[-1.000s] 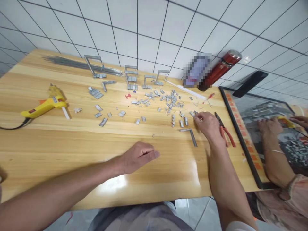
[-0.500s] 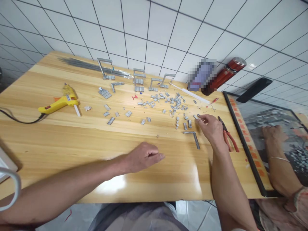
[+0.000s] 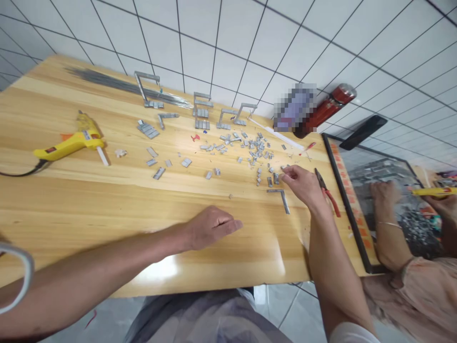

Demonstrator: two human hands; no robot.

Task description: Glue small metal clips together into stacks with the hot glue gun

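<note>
My left hand (image 3: 216, 228) rests on the wooden table in a loose fist, thumb lying along the curled fingers, and nothing shows in it. My right hand (image 3: 303, 185) is over the table's right part, fingertips pinched together beside two small grey strip pieces (image 3: 273, 180). What they pinch, if anything, is hidden. Just below lies a grey L-shaped piece (image 3: 283, 199). Beyond the hand is a scattered pile of small grey pieces (image 3: 259, 148). Pliers with red handles (image 3: 330, 195) lie right of my right hand, partly behind it.
A yellow glue gun (image 3: 71, 143) lies at the left. Grey bracket-shaped frames (image 3: 148, 89) stand along the wall near a bundle of thin rods (image 3: 107, 83). A red flask (image 3: 326, 108) leans behind. At right, a co-worker's hand (image 3: 384, 195) is over a black-framed board (image 3: 348, 190).
The view has shifted slightly. My right hand is a little closer to the two strip pieces; the small piece at its fingertips no longer shows. A yellow tool has appeared by the co-worker.
</note>
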